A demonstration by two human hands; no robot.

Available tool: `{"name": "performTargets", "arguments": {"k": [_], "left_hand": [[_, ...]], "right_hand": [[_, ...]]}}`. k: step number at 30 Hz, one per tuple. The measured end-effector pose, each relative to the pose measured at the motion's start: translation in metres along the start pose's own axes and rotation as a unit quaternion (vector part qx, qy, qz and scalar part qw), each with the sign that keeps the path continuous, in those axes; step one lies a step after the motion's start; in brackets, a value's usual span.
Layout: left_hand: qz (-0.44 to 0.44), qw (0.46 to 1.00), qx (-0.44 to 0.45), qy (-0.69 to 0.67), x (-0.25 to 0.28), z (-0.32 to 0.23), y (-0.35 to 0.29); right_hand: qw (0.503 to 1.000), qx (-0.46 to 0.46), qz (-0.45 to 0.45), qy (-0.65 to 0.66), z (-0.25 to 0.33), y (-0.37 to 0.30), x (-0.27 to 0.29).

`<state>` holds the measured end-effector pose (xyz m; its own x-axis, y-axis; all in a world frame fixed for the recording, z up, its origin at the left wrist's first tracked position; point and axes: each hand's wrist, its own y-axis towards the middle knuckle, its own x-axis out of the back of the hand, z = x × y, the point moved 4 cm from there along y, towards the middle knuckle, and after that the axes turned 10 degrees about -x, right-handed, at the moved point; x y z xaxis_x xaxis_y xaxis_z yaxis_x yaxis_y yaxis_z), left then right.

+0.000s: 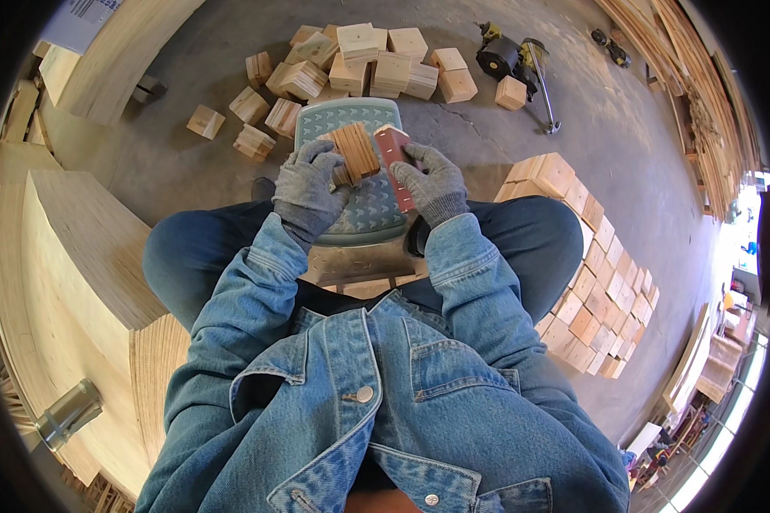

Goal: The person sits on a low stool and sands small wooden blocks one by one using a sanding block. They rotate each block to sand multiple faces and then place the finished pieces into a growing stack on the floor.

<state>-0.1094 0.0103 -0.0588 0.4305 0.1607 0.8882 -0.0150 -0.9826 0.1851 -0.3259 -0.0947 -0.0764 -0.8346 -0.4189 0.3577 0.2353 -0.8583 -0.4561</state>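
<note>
From my remote seat, I judge that I am in the sanding step, working one piece over the pale teal stool [364,203], just short of twelve o'clock. My left hand [310,184] has its gloved fingers closed around a wooden block [348,147] by its left side, so the piece sits tilted above the stool top. My right hand [434,179] pinches a red sanding block [392,154] between thumb and fingers, just beside the wood; I cannot tell whether the two touch. The next move, I reckon, calls for a firm left grip and the abrasive face laid flat on the wood, with fingertips clear of the edge. As for containers, I make out only a pale box [81,21] at ten o'clock, its contents hidden. Loose blocks [393,70] lie uncontained at twelve, and stacked blocks [603,312] stand between three and four
</note>
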Motion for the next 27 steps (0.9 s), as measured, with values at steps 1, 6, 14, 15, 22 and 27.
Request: {"name": "performTargets", "arguments": {"k": [1, 6, 14, 15, 22, 27], "left_hand": [[-0.003, 1.000, 0.003, -0.005, -0.0008, 0.0006, 0.0001], [-0.014, 1.000, -0.002, -0.017, 0.0017, 0.0001, -0.0008], [0.012, 1.000, 0.003, -0.003, 0.0078, -0.0068, 0.0011], [0.013, 1.000, 0.003, -0.003, 0.0073, -0.0075, 0.0014], [0.000, 1.000, -0.008, -0.010, 0.0041, -0.0048, 0.0010], [-0.019, 0.999, -0.027, 0.005, 0.0025, -0.0039, 0.0007]], "right_hand": [[1.000, 0.003, 0.000, -0.005, 0.0007, -0.0002, 0.0002], [1.000, 0.002, 0.009, -0.015, 0.0017, -0.0001, -0.0006], [1.000, -0.003, 0.014, -0.018, -0.0026, 0.0021, -0.0019], [1.000, -0.003, 0.010, -0.029, -0.0026, 0.0018, -0.0015], [0.999, 0.001, 0.001, -0.050, -0.0037, 0.0029, -0.0015], [0.999, 0.012, 0.002, -0.049, 0.0002, -0.0004, -0.0019]]}}
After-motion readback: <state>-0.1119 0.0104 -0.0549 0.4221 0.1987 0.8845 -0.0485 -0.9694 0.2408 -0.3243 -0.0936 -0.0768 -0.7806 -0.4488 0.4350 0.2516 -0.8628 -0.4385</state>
